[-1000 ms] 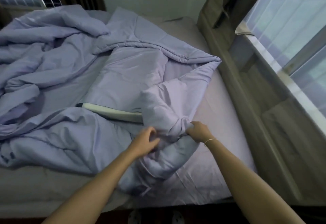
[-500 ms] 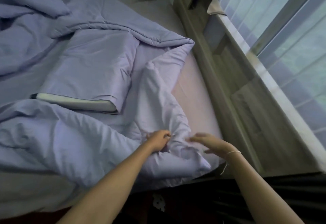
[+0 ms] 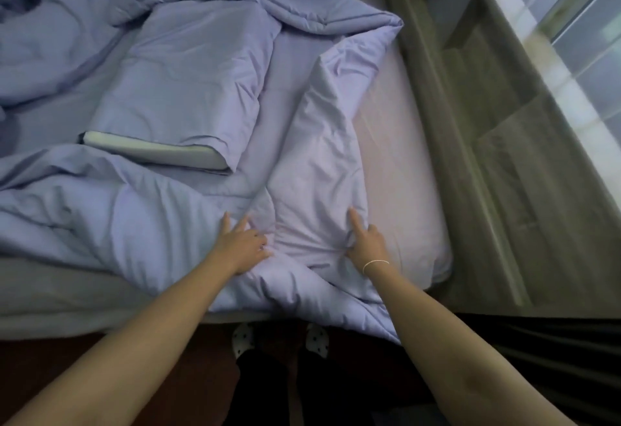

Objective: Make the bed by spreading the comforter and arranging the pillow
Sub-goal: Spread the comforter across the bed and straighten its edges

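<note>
No writing, brand or label can be read anywhere in the scene. The lavender comforter (image 3: 174, 224) lies crumpled over most of the bed, heaped at the far left and folded back on itself, with one corner drooping over the near edge of the mattress (image 3: 410, 170). A raised ridge of it runs from the far right down to the near edge, between the person's two hands. The left hand (image 3: 243, 242) lies on the comforter with its fingers spread and nearly straight, pressing the fabric flat just left of the ridge. The right hand (image 3: 366, 242) rests on the right side of the ridge, index finger stretched out along the cloth; the other fingers seem tucked into a fold, though whether they pinch it cannot be told. A thin bracelet (image 3: 375, 263) circles that wrist. The pillow (image 3: 181, 100) sits in the middle of the bed, partly inside its lavender pillowcase, whose open end faces near and shows the pale foam core (image 3: 151, 150) sticking out. To the right, bare sheet shows beside a wooden bed frame (image 3: 437, 96), with a window (image 3: 578, 36) at far right. Dotted slippers (image 3: 316, 338) show below the near edge.
</note>
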{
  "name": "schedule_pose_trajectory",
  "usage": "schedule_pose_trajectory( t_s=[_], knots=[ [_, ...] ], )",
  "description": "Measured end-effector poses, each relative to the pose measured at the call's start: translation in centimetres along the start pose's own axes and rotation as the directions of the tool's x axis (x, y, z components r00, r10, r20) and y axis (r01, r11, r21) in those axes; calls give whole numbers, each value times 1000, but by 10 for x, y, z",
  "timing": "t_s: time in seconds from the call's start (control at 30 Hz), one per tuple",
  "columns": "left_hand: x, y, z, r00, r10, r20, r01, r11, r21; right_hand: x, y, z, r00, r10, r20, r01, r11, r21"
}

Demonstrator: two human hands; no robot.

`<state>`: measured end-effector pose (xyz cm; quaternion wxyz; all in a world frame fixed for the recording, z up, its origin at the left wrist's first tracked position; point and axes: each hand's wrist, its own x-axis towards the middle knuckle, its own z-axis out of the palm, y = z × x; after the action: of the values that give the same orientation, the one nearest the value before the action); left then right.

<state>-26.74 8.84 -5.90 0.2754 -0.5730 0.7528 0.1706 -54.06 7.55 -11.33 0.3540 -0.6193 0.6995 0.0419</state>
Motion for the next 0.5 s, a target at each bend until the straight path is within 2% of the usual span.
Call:
schedule_pose_trajectory(
  t_s=[0.07, 0.17, 0.23, 0.3, 0.33, 0.37, 0.4, 0.43, 0.5],
  knots=[
    [-9, 0, 5, 998, 1, 68, -6, 996, 85, 0, 8, 1, 994, -110, 22, 111, 993, -29],
    [-21, 14, 1, 959, 3, 284, 18, 997, -69, -10, 38, -18, 985, -170, -31, 168, 985, -45],
    [-24, 23, -3, 887, 3, 461, 116, 966, -229, -29, 86, -35, 990, -113, -88, 105, 990, -97],
    [-25, 31, -3, 770, 32, 638, 310, 855, -416, -58, 151, -47, 992, 52, -117, -70, 986, -150],
    [-23, 35, 0, 737, 60, 674, 378, 789, -484, -76, 179, -51, 983, 140, -121, -159, 974, -164],
    [-18, 38, 4, 747, 79, 660, 386, 757, -527, -92, 203, -54, 971, 211, -116, -230, 956, -184],
    [-15, 42, 8, 794, 79, 603, 354, 746, -564, -104, 220, -54, 959, 263, -104, -280, 936, -213],
    [-11, 45, 10, 867, 48, 496, 278, 779, -562, -111, 228, -53, 951, 295, -92, -308, 919, -245],
    [-3, 51, 16, 986, -15, 166, 80, 917, -391, -113, 230, -51, 939, 328, -100, -343, 905, -253]
  ],
)
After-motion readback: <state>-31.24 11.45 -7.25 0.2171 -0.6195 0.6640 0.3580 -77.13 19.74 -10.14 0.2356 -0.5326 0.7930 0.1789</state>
